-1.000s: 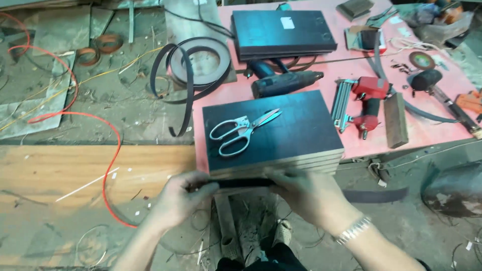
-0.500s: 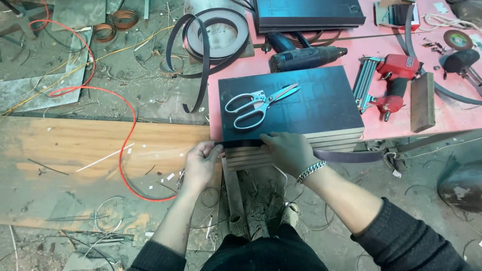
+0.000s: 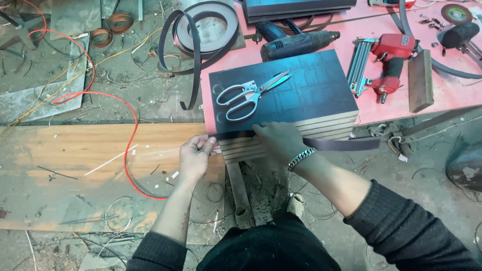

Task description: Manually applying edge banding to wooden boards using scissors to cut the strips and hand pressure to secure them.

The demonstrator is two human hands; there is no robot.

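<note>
Centre frame: the left hand pinches the end of a dark strip; the right hand presses it flat against the front edge of the board stack. Above, scissors lie on the stack. Upper right: red nailer.

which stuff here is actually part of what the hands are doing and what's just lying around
In use:
left hand, pinching the strip's end
right hand, pressing the strip on the edge
dark edge-banding strip
stack of dark-topped boards

Lying about:
scissors
heat gun
red nail gun
coil of banding
red cable
</note>
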